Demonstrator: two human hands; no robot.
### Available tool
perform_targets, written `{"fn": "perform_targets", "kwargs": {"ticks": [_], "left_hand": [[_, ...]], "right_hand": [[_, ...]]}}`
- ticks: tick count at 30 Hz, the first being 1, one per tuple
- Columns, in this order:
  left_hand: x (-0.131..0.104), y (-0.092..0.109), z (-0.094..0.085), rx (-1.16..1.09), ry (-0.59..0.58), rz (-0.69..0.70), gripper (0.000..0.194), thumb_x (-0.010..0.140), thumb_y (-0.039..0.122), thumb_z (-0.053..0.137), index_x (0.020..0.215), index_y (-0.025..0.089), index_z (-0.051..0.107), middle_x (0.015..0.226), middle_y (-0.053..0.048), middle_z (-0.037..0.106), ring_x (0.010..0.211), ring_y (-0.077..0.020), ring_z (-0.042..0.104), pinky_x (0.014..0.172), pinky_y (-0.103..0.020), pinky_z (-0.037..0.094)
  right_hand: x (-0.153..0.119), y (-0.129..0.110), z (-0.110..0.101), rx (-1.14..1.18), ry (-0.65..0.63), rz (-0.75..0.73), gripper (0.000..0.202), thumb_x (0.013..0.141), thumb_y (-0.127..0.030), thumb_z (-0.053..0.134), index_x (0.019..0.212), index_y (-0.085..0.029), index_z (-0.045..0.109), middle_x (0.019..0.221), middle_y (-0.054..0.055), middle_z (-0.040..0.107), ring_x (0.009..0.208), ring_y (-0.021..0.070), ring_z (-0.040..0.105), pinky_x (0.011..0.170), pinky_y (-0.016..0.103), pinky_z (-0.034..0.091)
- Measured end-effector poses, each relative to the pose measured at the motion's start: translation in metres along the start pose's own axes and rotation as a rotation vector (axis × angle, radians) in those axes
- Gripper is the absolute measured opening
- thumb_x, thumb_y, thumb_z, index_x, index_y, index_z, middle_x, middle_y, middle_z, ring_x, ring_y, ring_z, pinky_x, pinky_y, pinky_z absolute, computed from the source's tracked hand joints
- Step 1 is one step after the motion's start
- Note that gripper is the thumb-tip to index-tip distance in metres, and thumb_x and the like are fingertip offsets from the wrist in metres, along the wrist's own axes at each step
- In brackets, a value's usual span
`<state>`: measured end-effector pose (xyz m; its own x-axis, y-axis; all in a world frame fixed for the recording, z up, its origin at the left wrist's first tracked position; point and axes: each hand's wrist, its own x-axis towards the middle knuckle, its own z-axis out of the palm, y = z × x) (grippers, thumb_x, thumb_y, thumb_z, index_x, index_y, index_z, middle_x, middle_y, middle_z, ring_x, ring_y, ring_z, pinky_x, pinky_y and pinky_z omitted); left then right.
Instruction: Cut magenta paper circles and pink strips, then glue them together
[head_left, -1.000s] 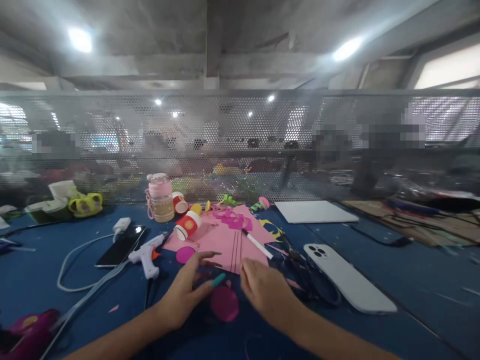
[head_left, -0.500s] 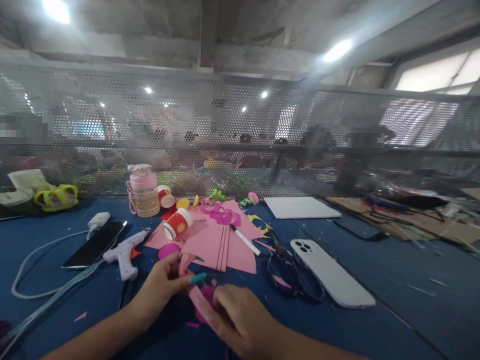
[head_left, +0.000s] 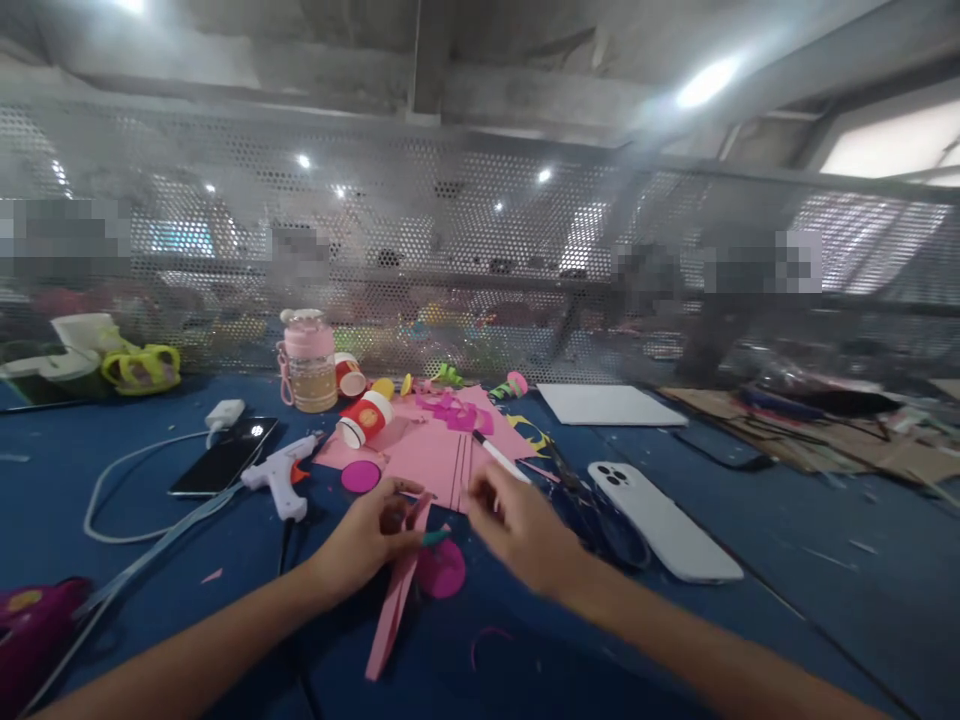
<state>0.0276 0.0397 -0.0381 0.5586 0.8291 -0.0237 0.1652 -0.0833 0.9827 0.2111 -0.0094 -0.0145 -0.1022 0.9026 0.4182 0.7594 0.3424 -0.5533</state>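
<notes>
The left hand point(head_left: 369, 535) is closed on a long pink paper strip point(head_left: 397, 605), near the front edge of the blue surface point(head_left: 555, 655). The right hand point(head_left: 525, 525) holds its fingers curled beside the pink paper sheets point(head_left: 420, 450) (whether they grip something, I cannot tell). A round magenta paper disc point(head_left: 442, 569) lies between the hands.

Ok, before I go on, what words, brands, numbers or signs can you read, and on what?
None can be read.
Front red-and-white cup: yellow mark, too blurred.
Black phone: small bright patch on the screen, too blurred.
Pink paper: dark lines, no legible words.
</notes>
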Motion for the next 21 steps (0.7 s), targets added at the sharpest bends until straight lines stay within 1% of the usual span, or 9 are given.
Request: {"fn": "perform_targets", "kwargs": {"ticks": [2,3,5,8,9,11,14,17,21], "left_hand": [[0.0,0.001,0.0,0.024,-0.025,0.007,0.044,0.063,0.029,0.067,0.101,0.014,0.047,0.069,0.006,0.05,0.059,-0.01,0.046,0.056,-0.024,0.033],[0.001,0.001,0.0,0.048,-0.033,0.013,0.044,0.064,0.03,0.067,0.1,0.014,0.047,0.068,0.006,0.05,0.059,-0.0102,0.045,0.056,-0.024,0.032],[0.001,0.002,0.001,0.099,-0.047,0.027,0.043,0.065,0.033,0.067,0.098,0.014,0.048,0.065,0.006,0.048,0.057,-0.0098,0.042,0.054,-0.024,0.03],[0.003,0.0,0.002,0.122,-0.062,0.051,0.043,0.065,0.037,0.068,0.095,0.014,0.049,0.06,0.009,0.042,0.053,-0.0087,0.037,0.052,-0.024,0.025],[0.003,-0.001,0.002,0.116,-0.063,0.054,0.042,0.065,0.037,0.069,0.094,0.014,0.049,0.059,0.009,0.042,0.053,-0.0085,0.036,0.052,-0.024,0.025],[0.004,-0.004,0.002,0.091,-0.06,0.054,0.042,0.065,0.036,0.069,0.094,0.014,0.049,0.06,0.009,0.042,0.053,-0.0084,0.036,0.052,-0.024,0.025],[0.004,-0.008,0.0,0.053,-0.045,0.029,0.04,0.066,0.035,0.068,0.095,0.015,0.049,0.061,0.008,0.044,0.053,-0.0083,0.038,0.052,-0.023,0.026],[0.003,-0.007,-0.001,0.05,-0.048,-0.009,0.041,0.066,0.037,0.069,0.095,0.016,0.048,0.061,0.008,0.044,0.053,-0.0084,0.038,0.051,-0.023,0.025],[-0.001,0.0,0.0,0.107,-0.054,-0.015,0.037,0.068,0.038,0.065,0.094,0.016,0.049,0.06,0.008,0.043,0.052,-0.0083,0.035,0.051,-0.023,0.024]], "right_hand": [[0.034,0.011,-0.025,-0.056,-0.06,0.257,0.01,0.083,-0.022,0.049,0.074,-0.019,0.049,0.064,0.001,0.061,0.057,0.0125,0.057,0.053,0.022,0.043],[0.053,0.02,-0.039,-0.084,-0.052,0.323,0.01,0.084,-0.022,0.051,0.076,-0.017,0.052,0.064,0.001,0.062,0.057,0.0124,0.058,0.054,0.022,0.044],[0.09,0.043,-0.065,-0.139,-0.018,0.433,0.006,0.085,-0.017,0.052,0.088,-0.013,0.056,0.075,0.005,0.066,0.065,0.0132,0.061,0.056,0.022,0.046],[0.131,0.08,-0.086,-0.233,-0.016,0.608,0.02,0.088,-0.023,0.054,0.104,-0.011,0.058,0.097,0.008,0.065,0.08,0.0169,0.063,0.067,0.03,0.052],[0.14,0.091,-0.086,-0.258,-0.036,0.651,0.026,0.089,-0.029,0.055,0.111,-0.015,0.057,0.107,0.007,0.061,0.087,0.018,0.062,0.072,0.036,0.053],[0.151,0.108,-0.078,-0.286,-0.085,0.695,0.032,0.089,-0.031,0.055,0.117,-0.016,0.054,0.116,0.008,0.058,0.096,0.0208,0.06,0.079,0.041,0.052],[0.157,0.128,-0.053,-0.303,-0.169,0.691,0.032,0.089,-0.031,0.055,0.118,-0.016,0.054,0.117,0.008,0.057,0.097,0.0211,0.06,0.08,0.042,0.052],[0.155,0.145,-0.032,-0.331,-0.194,0.63,0.033,0.089,-0.031,0.055,0.118,-0.016,0.054,0.118,0.009,0.057,0.097,0.0214,0.06,0.08,0.042,0.051],[0.15,0.165,-0.023,-0.384,-0.189,0.574,0.033,0.089,-0.031,0.055,0.118,-0.016,0.054,0.118,0.009,0.057,0.098,0.0215,0.059,0.08,0.042,0.051]]}}
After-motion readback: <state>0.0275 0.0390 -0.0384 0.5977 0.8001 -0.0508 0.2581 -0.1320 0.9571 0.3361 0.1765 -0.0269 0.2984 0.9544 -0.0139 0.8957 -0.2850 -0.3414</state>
